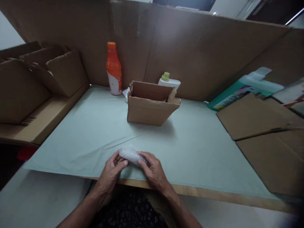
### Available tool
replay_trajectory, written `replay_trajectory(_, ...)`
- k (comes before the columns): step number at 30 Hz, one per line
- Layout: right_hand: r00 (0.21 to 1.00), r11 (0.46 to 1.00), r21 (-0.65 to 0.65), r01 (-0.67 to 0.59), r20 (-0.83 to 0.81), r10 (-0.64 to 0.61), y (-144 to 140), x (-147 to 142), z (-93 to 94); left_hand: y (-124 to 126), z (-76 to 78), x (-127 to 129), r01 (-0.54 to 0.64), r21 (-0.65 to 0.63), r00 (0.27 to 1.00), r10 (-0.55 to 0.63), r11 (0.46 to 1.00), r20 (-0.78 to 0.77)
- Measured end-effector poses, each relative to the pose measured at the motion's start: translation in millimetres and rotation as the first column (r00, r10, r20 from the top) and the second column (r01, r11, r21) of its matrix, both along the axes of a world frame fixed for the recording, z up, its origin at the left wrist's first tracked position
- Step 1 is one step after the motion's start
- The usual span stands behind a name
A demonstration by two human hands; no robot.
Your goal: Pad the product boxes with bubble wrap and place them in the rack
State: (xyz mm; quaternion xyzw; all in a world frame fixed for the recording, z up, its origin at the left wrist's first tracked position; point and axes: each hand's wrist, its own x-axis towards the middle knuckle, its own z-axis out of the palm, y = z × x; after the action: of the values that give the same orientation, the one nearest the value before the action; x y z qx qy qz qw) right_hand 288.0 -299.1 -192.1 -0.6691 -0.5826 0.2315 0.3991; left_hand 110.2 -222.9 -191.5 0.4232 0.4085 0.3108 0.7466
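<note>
Both hands closed on bubble-wrapped bundle [131, 155]: left hand [114, 166] grips the 9 o'clock end, right hand [154, 167] the 3–4 o'clock end, thumbs on the near side. Bundle is at the near edge of the tabletop [204, 158]; can't tell if touching it. From bundle: open carton [147, 110] at 1 o'clock, white bottle [169, 83] behind it; orange bottle [114, 69] upright between 11 and 12; green-liquid bottle [231, 92] tilted at 2.
</note>
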Motion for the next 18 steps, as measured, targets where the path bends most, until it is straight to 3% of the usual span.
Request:
replay_trajectory(3,0.994,0.999,-0.031,0.017,-0.110,-0.020,-8,-7,3.1,-5,3.5,10,-0.011,-0.176,0.989,0.036,0.984,0.142)
replay_trajectory(6,0.978,0.994,-0.005,0.110,-0.175,-0.110,-13,-4,1.3,-8,2.0,21,-0.074,-0.187,0.985,0.102,0.980,0.143)
replay_trajectory(8,0.945,0.995,-0.054,0.082,-0.313,-0.095,-16,1,0.1,-9,-0.1,25,-0.050,-0.168,0.987,0.074,0.985,0.143)
replay_trajectory(11,0.872,0.990,-0.134,-0.044,-0.489,-0.027,-19,12,2.7,-4,0.3,28,0.094,-0.013,0.995,-0.094,0.995,0.041)
replay_trajectory(13,0.860,0.987,-0.158,-0.019,-0.506,-0.064,-19,22,9.0,8,8.2,30,0.173,0.207,0.983,-0.157,0.963,-0.094)
replay_trajectory(14,0.861,0.986,-0.165,0.021,-0.498,-0.101,-20,29,13.8,18,15.7,31,0.191,0.351,0.977,-0.142,0.917,-0.161)
replay_trajectory(15,0.864,0.984,-0.169,0.059,-0.485,-0.136,-20,38,19.7,30,25.7,35,0.191,0.512,0.973,-0.094,0.837,-0.209)
replay_trajectory(16,0.869,0.982,-0.170,0.088,-0.469,-0.159,-19,47,26.6,45,38.0,39,0.181,0.674,0.972,-0.023,0.716,-0.236)
replay_trajectory(18,0.896,0.981,-0.162,0.108,-0.413,-0.167,-18,66,42.8,78,65.8,54,0.185,0.909,0.960,0.128,0.372,-0.248)
